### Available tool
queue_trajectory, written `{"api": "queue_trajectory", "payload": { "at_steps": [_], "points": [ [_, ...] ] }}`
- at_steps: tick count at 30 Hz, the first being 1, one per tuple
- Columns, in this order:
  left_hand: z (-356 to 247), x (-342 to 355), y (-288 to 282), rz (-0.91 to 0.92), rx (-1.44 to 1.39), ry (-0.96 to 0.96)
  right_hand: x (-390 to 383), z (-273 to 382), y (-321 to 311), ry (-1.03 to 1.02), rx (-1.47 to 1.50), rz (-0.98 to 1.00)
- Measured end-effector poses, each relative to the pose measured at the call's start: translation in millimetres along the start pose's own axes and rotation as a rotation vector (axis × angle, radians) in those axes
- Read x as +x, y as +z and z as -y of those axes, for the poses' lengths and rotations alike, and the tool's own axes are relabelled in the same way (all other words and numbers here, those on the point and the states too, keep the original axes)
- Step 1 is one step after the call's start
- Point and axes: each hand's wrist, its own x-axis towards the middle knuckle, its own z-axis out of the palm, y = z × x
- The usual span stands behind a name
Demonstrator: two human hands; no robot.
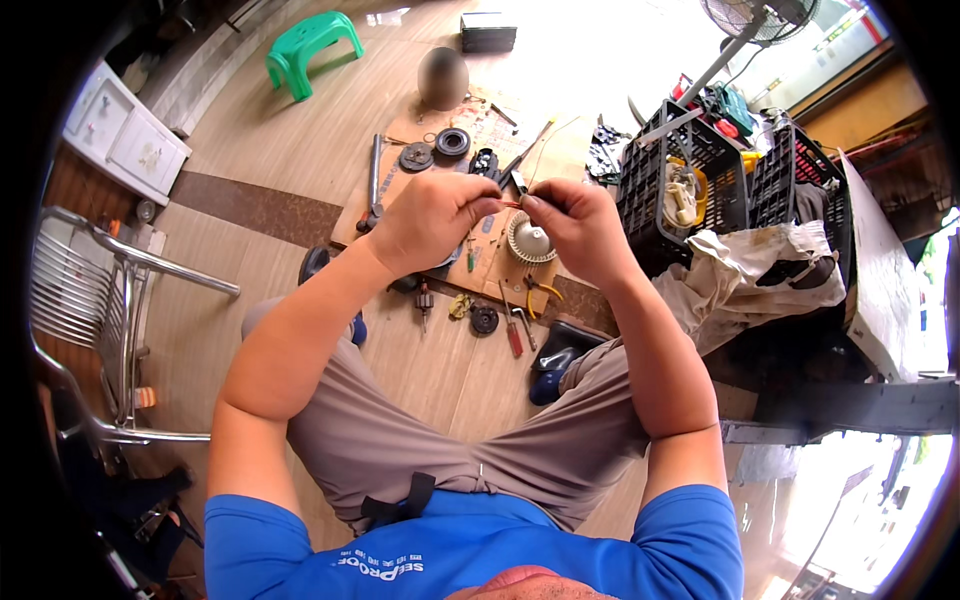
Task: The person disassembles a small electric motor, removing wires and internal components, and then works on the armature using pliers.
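My left hand (432,215) and my right hand (583,228) meet over the cardboard (400,120), each pinching a thin red wire (511,204) that spans the small gap between the fingertips. Below the right fingertips lies a white finned fan wheel (530,240), partly covered by that hand. A hammer (375,180) rests left of my left hand. Beyond the hands sit a black ring-shaped part (452,142) and a grey disc (417,156). Nearer to me are yellow-handled pliers (542,296), a red-handled screwdriver (514,338), a motor armature (425,303) and a round black part (484,320).
Black plastic crates (735,190) full of tools and parts stand at the right, with a pale cloth (760,275) draped over them. A standing fan (760,18) rises behind. To the left are a metal chair (125,260), a white cabinet (125,140) and a green stool (310,50).
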Motion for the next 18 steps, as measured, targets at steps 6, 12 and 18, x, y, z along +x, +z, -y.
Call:
{"api": "queue_trajectory", "payload": {
  "at_steps": [6,12,18],
  "points": [
    [-3,9,-12,0.438,-0.959,-0.975,-4,-3,3,-0.567,-0.507,-0.160],
    [-7,4,-4,0.166,-0.252,-0.246,-2,1,4,-0.025,-0.023,-0.033],
    [-6,3,-5,-0.062,0.065,0.195,3,0,-14,0.335,0.557,0.229]
  ]
}}
